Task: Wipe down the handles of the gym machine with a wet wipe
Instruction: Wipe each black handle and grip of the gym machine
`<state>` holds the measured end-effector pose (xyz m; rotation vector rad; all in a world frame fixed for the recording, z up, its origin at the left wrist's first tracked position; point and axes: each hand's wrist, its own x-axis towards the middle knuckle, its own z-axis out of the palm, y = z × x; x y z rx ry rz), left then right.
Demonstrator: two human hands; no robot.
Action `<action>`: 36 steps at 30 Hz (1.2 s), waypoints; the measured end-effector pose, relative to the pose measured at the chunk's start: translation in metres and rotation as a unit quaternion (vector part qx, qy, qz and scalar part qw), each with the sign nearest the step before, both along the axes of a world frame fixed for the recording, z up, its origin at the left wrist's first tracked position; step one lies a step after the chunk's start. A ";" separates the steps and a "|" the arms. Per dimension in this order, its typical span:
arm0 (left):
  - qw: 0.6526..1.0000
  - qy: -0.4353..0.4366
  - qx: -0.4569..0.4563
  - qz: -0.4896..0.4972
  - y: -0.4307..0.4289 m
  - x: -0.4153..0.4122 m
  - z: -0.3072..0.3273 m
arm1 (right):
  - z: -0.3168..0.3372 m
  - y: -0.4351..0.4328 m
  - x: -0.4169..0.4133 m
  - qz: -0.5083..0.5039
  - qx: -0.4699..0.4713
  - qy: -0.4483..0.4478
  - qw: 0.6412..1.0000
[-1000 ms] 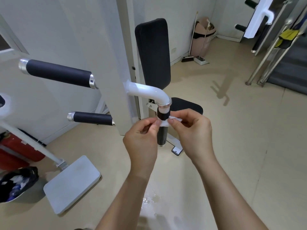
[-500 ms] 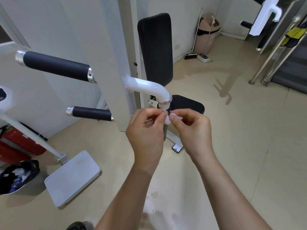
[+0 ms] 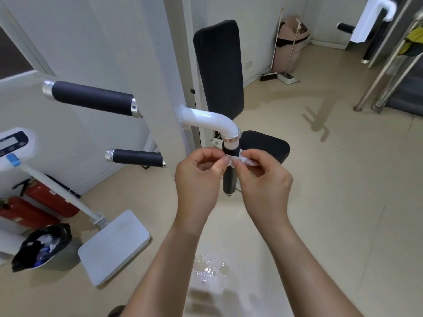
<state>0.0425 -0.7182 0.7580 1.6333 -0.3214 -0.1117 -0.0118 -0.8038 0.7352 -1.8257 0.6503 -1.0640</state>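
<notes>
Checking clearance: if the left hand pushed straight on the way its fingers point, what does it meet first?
The left hand likely meets the vertical black handle first, right past the wet wipe it pinches; depth is unclear.

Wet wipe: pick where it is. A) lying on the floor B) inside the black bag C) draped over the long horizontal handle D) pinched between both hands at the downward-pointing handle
D: the left hand and right hand pinch the wet wipe at the downward-pointing handle.
</notes>
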 end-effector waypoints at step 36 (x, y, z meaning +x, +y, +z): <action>0.839 -0.430 0.299 -0.148 0.016 0.030 0.009 | -0.001 0.010 0.005 0.010 0.124 0.018 0.992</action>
